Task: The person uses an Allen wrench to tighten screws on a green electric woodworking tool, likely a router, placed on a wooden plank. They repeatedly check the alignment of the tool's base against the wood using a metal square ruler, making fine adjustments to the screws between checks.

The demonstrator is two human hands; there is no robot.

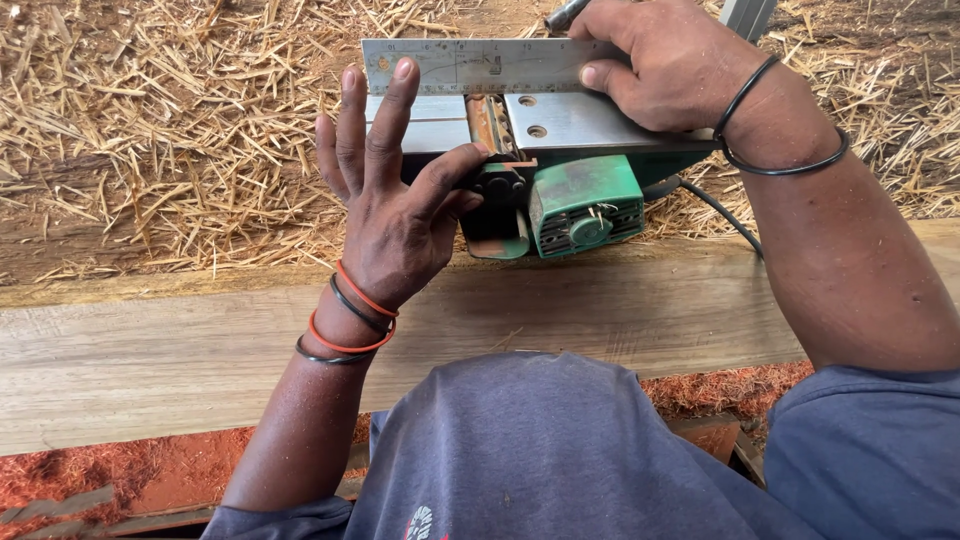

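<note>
A green electric planer [585, 195] lies upside down on a wide wooden plank [150, 350], its metal sole plate [580, 120] facing up. A steel ruler [470, 65] lies across the sole plate's far edge. My left hand [395, 195] rests fingers spread on the plate's left part, fingertips touching the ruler, thumb against a black knob [500, 183]. My right hand [665, 60] presses the ruler's right end down onto the plate. Black and orange bands circle my left wrist, black ones my right.
Straw and wood shavings [150, 130] cover the ground beyond the plank. Reddish sawdust [120, 470] lies below the plank's near edge. A black power cord [725, 215] runs from the planer to the right. My blue shirt fills the bottom.
</note>
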